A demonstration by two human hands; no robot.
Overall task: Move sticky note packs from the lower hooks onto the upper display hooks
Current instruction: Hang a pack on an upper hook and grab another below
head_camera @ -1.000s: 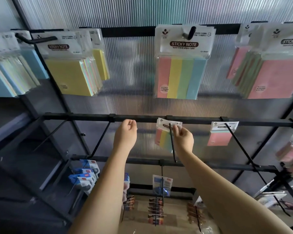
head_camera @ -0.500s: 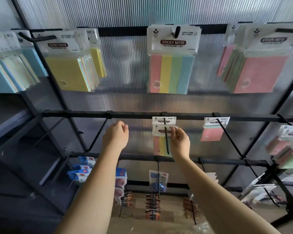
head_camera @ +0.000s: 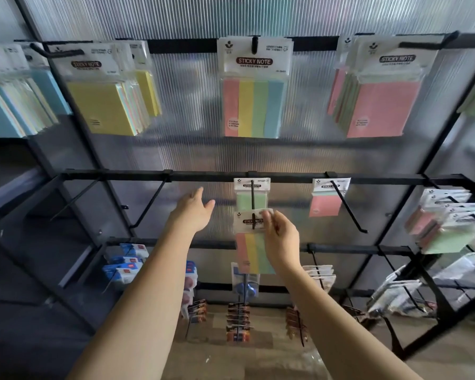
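Striped "STICKY NOTE" pack [head_camera: 254,242] pinched by right hand [head_camera: 281,239], left hand [head_camera: 192,212] spread

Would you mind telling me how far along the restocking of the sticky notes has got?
Done, seemingly: the upper hooks already carry packs, including a striped pack at centre. In hand: the right hand pinches the header of a striped pack near the tip of the lower centre hook; the left hand is open and empty. Left: a green pack behind it and a pink pack on the next lower hook.
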